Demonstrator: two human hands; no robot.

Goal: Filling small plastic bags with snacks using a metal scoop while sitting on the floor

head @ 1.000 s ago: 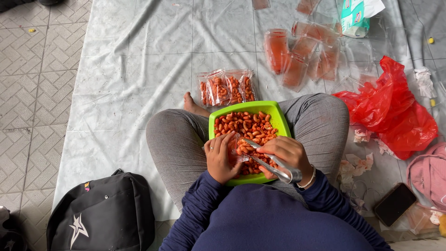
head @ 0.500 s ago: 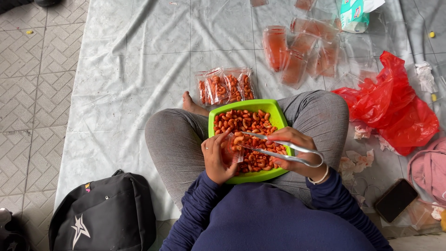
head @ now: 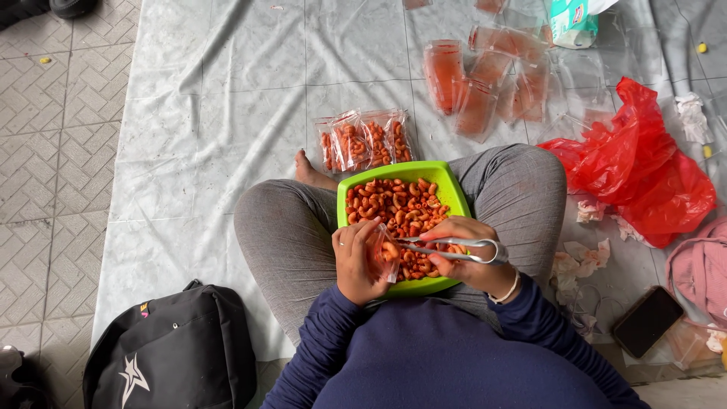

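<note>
A green square tray [head: 451,189] of red-coated macaroni [head: 394,203] rests on my crossed legs. My left hand [head: 354,259] holds a small clear plastic bag [head: 383,252] open over the tray's near side. My right hand [head: 463,250] grips metal tongs [head: 454,249], their tips pointing left into the bag's mouth with a piece of macaroni at them. Several filled small bags [head: 365,142] lie on the sheet just beyond my foot.
A pale plastic sheet [head: 227,98] covers the tiled floor. Empty reddish bags [head: 485,83] lie at the back right, beside a red plastic bag [head: 644,170]. A black backpack [head: 174,352] sits at the left front, a phone [head: 646,320] and crumpled tissues [head: 579,265] to the right.
My right hand swung the tongs from a steep angle over the tray to lying level, tips brought to the bag's mouth. My left hand kept the bag in place.
</note>
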